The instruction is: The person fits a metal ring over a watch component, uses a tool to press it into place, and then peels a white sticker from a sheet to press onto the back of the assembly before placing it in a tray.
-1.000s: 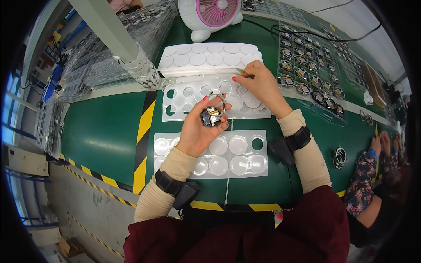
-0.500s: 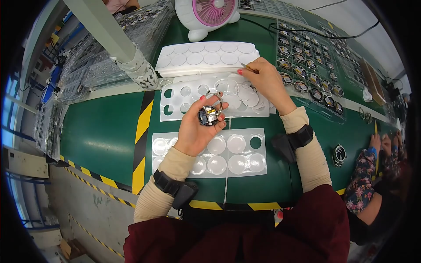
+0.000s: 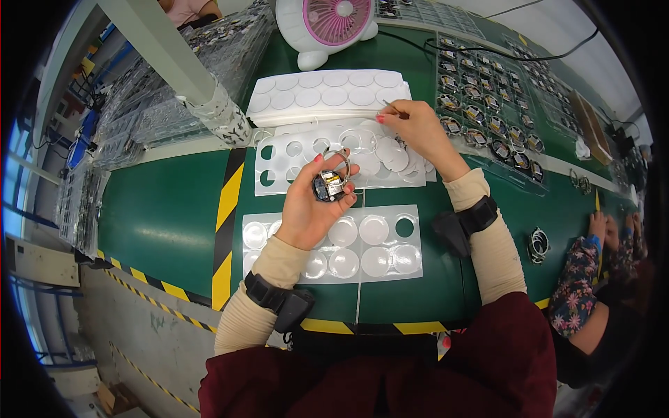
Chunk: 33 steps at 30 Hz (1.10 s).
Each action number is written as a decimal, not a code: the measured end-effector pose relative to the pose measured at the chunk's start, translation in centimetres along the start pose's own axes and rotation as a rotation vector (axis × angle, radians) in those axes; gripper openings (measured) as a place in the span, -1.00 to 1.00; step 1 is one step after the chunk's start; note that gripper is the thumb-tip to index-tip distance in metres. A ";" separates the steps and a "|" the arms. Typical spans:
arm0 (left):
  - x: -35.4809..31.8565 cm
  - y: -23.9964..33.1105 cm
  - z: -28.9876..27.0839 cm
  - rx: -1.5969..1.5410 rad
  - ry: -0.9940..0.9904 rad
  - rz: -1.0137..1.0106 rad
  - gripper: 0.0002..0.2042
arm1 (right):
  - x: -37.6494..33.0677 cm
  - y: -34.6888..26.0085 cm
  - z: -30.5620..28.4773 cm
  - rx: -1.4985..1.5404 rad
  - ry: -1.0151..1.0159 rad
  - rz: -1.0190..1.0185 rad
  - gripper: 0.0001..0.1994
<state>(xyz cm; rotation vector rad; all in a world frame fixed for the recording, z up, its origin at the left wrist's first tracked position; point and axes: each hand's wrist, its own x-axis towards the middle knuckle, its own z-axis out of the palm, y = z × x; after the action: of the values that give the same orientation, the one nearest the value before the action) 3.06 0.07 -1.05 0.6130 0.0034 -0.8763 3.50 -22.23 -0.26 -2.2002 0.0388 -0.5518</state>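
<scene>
My left hand (image 3: 302, 212) holds a round black electronic module (image 3: 327, 187) with silver and yellow parts facing up and a looped wire rising from it. The fingers curl around the module's edge, over the sheets. Farther right, my right hand (image 3: 425, 136) pinches a slim, pointed tool (image 3: 390, 105), perhaps tweezers, at the right end of a stack of white sheets with round stickers (image 3: 334, 78). Below the stack, a partly used sheet (image 3: 267, 182) has open round holes and loose white discs (image 3: 392, 155) at its right. Nearest me lies another disc sheet (image 3: 345, 276).
A white and pink fan (image 3: 338, 24) stands at the back. Clear trays of similar modules (image 3: 488, 111) fill the right rear. Stacked clear trays (image 3: 150, 90) stand behind a post (image 3: 164, 56) at left. A wire coil (image 3: 537, 246) lies near a co-worker's sleeved arm (image 3: 575, 272).
The whole view has shifted very slightly. Both hands keep nearly the same positions and holds, the left on the module and the right on the slim tool.
</scene>
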 end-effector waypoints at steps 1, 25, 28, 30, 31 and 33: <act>0.1 0.0 0.0 -0.003 -0.002 0.000 -0.58 | -0.1 0.0 -0.1 -0.069 0.003 -0.022 -0.85; 8.4 2.2 5.1 1.514 0.216 0.372 -0.80 | 0.3 -1.9 -1.7 0.685 -0.196 0.417 -0.76; 8.9 2.4 5.5 1.504 0.218 0.403 -0.84 | 1.3 0.7 -2.1 0.339 -0.134 0.267 -0.75; 8.5 3.3 5.4 1.493 0.251 0.330 -0.85 | 1.7 1.4 -2.4 0.170 -0.107 0.193 -0.72; 8.4 3.5 5.5 1.487 0.266 0.294 -0.85 | 1.8 1.7 -2.5 0.170 0.002 0.161 -0.72; 8.5 3.6 5.1 1.527 0.256 0.292 -0.86 | 1.8 2.2 -2.7 0.165 0.221 0.098 -0.71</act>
<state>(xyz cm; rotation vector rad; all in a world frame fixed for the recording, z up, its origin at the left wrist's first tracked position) 9.97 -6.89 2.82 2.0798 -0.5536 -0.3666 4.38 -26.04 0.22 -1.9588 0.2100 -0.7153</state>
